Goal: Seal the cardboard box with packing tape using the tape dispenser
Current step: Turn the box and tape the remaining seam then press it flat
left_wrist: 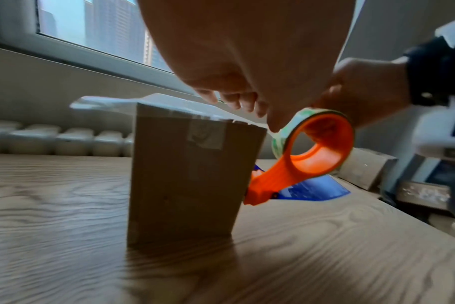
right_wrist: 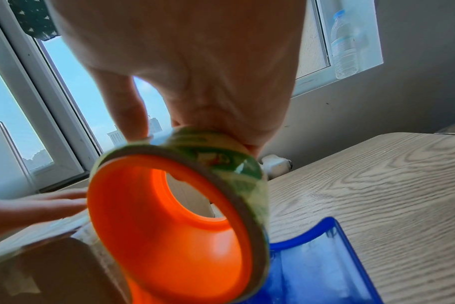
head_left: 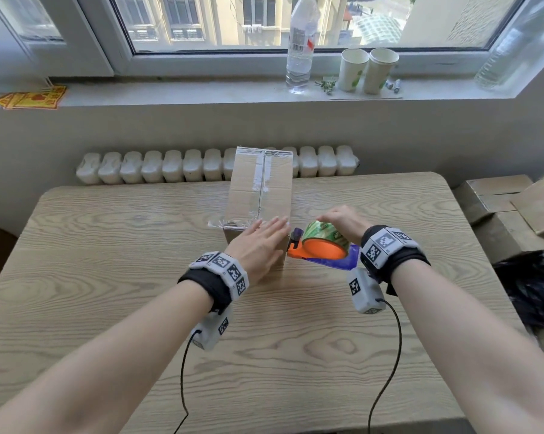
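Note:
A narrow cardboard box lies lengthwise on the wooden table, with clear tape along its top seam. My left hand lies flat with straight fingers on the box's near end. My right hand grips the tape roll on the orange tape dispenser, whose nose sits against the box's near right corner. In the right wrist view my thumb and fingers curl over the tape roll, above the dispenser's orange hub and blue guard.
A white radiator runs behind the table. The windowsill holds a water bottle, two paper cups and yellow cards. More cardboard boxes and a dark bag stand at the right of the table.

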{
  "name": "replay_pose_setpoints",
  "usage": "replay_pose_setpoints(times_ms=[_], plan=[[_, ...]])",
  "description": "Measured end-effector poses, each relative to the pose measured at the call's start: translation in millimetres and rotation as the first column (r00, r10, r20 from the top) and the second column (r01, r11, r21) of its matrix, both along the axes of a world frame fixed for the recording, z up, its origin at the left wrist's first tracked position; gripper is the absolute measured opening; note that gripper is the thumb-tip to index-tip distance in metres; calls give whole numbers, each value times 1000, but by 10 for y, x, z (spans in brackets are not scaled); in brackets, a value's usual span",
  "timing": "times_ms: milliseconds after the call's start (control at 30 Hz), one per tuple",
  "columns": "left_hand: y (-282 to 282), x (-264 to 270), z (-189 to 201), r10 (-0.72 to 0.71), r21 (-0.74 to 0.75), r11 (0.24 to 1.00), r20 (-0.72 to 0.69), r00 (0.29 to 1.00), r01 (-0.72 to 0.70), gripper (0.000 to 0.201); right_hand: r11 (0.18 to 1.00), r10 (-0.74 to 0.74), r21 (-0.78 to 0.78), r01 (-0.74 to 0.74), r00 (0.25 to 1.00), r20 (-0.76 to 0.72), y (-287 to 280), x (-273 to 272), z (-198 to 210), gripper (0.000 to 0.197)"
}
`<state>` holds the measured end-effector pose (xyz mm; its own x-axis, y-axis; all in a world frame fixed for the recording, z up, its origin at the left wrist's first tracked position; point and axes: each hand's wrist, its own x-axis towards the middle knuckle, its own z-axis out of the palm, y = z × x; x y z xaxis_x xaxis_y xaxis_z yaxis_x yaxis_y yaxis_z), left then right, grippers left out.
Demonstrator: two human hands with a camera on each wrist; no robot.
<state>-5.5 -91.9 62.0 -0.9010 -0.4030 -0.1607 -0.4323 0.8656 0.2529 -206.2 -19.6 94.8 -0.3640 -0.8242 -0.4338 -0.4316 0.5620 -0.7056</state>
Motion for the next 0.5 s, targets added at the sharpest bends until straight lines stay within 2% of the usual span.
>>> replay_pose_setpoints(times_ms=[133, 200, 300, 433, 500], plan=[[102, -102, -124, 7, -21, 1000, 14, 1000, -6, 65, 997, 66, 46, -65, 997, -35, 9, -91, 9, 37], [85, -92, -170, 6, -28, 1000, -4, 1000, -6, 66, 995, 81, 62, -81, 997, -2, 8, -121, 12, 35], [30, -55, -192, -24, -28, 999, -25, 999, 24, 66, 999, 18, 32, -20, 998, 67, 37, -185, -30, 29], [-25, -31, -198, -57, -15, 998, -49, 997, 56, 66, 990, -45, 128, 55, 996, -79, 262, -369, -160, 44], [-33, -39, -205, -58, -18, 998, -61, 996, 57, 65, 986, -67, 148, 78, 994, -82, 360, -442, -254, 49]])
